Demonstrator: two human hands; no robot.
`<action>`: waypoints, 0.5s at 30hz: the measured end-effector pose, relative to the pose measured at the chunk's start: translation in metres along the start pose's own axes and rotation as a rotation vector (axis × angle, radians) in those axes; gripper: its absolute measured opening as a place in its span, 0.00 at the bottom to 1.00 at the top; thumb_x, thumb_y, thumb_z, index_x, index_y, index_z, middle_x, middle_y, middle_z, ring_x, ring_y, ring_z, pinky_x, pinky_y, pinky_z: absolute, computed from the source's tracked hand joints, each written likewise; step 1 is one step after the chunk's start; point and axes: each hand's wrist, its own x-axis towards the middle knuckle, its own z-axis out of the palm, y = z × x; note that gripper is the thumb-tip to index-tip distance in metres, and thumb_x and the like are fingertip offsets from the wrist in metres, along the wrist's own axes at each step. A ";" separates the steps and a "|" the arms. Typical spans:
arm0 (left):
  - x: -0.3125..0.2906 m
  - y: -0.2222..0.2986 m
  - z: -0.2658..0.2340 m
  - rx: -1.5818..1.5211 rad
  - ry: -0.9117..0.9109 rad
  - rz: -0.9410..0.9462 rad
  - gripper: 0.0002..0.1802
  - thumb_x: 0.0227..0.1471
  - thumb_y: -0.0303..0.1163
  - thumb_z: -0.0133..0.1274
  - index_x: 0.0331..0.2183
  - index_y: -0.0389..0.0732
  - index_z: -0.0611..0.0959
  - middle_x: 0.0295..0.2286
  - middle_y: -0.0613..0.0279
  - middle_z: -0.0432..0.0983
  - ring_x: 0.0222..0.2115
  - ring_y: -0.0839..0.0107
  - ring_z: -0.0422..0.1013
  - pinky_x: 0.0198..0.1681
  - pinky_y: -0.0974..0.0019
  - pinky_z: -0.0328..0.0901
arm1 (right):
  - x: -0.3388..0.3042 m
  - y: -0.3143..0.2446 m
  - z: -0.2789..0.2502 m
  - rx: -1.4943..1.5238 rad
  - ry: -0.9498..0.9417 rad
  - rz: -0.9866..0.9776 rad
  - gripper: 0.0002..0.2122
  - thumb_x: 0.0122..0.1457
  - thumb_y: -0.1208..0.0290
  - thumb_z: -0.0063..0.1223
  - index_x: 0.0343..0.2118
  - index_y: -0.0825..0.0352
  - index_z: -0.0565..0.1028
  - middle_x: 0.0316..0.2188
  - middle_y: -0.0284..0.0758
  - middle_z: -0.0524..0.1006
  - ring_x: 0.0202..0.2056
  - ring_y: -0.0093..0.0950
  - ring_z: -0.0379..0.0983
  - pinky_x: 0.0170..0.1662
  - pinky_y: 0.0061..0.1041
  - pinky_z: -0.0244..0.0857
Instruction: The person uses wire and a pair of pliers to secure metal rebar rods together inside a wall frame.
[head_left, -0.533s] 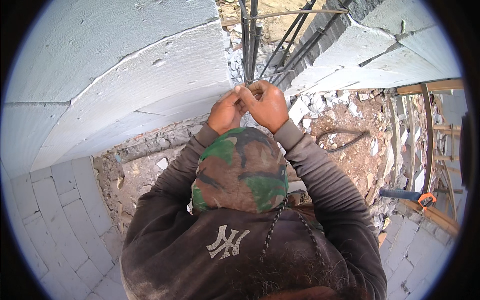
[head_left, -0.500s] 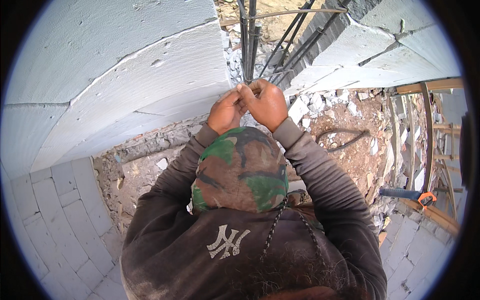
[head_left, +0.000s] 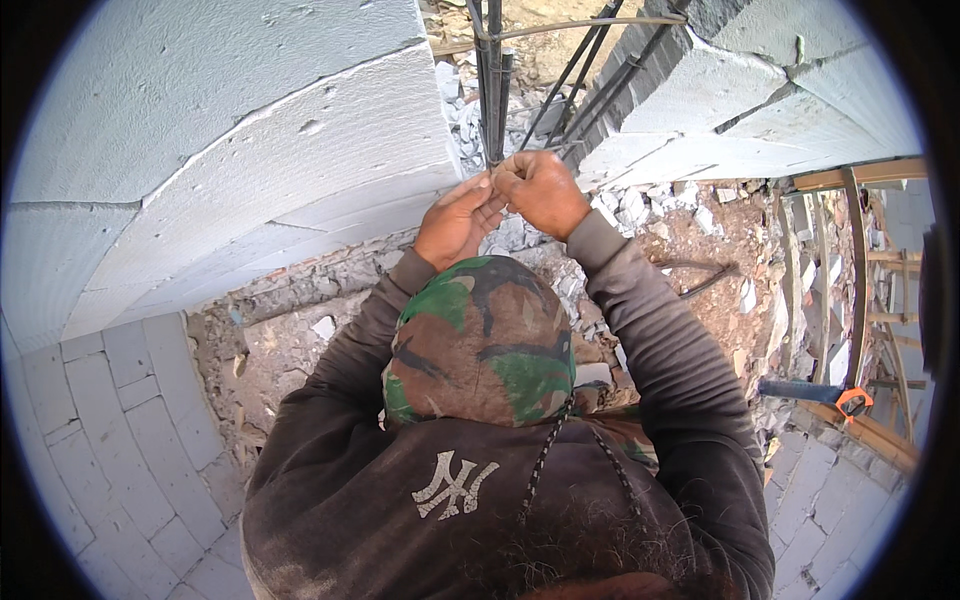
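Observation:
My left hand (head_left: 452, 228) and my right hand (head_left: 545, 198) meet at the foot of upright dark steel bars (head_left: 490, 90). Both hands are closed, thumb and fingertips pinched together right against the bars. Whatever lies between the fingertips is too small and too hidden to name. The right hand is bent over at the wrist, its knuckles up, while the left lies lower with its fingers curled. The bars stand in a gap between a white block wall (head_left: 330, 140) on the left and another block wall (head_left: 700, 100) on the right.
White rubble (head_left: 635, 208) and brown soil (head_left: 700, 235) cover the ground. A bent dark rod (head_left: 710, 280) lies to the right. Farther right are a handsaw (head_left: 800, 389) with an orange and black handle and wooden planks (head_left: 858, 170). Camouflage cloth (head_left: 480, 340) sits below my hands.
My right hand has shifted slightly to the right and turned over at the wrist, its forearm swinging outward. The left hand has barely moved.

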 end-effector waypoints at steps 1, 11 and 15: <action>0.001 0.000 -0.001 0.018 0.017 -0.004 0.24 0.68 0.34 0.48 0.61 0.38 0.70 0.45 0.67 0.76 0.44 0.76 0.72 0.54 0.66 0.65 | 0.001 0.000 0.000 0.003 -0.009 -0.035 0.10 0.56 0.71 0.59 0.31 0.75 0.83 0.25 0.46 0.82 0.27 0.30 0.81 0.34 0.32 0.74; 0.001 0.016 0.000 -0.120 0.046 -0.111 0.08 0.64 0.33 0.56 0.41 0.41 0.79 0.29 0.73 0.70 0.29 0.81 0.67 0.41 0.68 0.67 | -0.007 0.010 -0.008 -0.223 0.122 -0.210 0.08 0.58 0.72 0.58 0.32 0.73 0.81 0.28 0.49 0.82 0.30 0.39 0.81 0.36 0.35 0.74; -0.001 0.019 0.010 -0.092 0.124 -0.016 0.10 0.64 0.34 0.56 0.42 0.37 0.81 0.27 0.74 0.70 0.26 0.81 0.65 0.38 0.69 0.67 | -0.021 0.031 0.019 -0.175 0.248 -0.101 0.07 0.63 0.71 0.56 0.37 0.70 0.78 0.28 0.42 0.82 0.28 0.35 0.80 0.32 0.34 0.72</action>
